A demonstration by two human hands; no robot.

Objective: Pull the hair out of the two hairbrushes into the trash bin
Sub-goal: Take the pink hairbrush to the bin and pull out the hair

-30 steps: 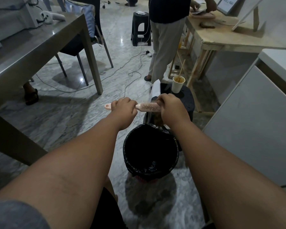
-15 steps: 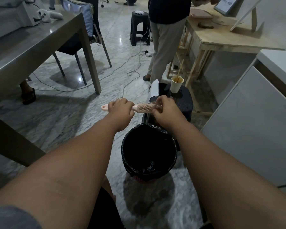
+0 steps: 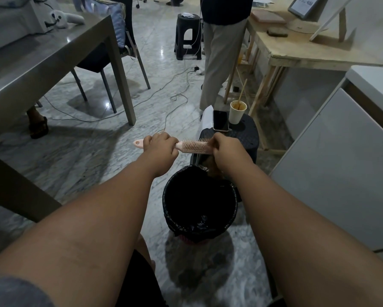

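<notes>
A pink hairbrush (image 3: 192,146) is held level above the far rim of a round trash bin (image 3: 170,209) lined with a black bag. My left hand (image 3: 160,147) is shut on the brush's handle. My right hand (image 3: 227,149) pinches at the brush's far end. A tuft of brown hair (image 3: 212,166) hangs below that hand, just over the bin's rim. A second hairbrush is not in sight.
A black stool (image 3: 243,138) behind the bin carries a phone (image 3: 220,120), a paper cup (image 3: 237,111) and a white paper. A person stands beyond it. Grey table (image 3: 53,54) at left, white cabinet (image 3: 341,162) at right, cables on the floor.
The brush and both hands have stayed over the bin. My right hand has slid toward the brush's tip, baring more bristles, and brown hair now hangs beneath it.
</notes>
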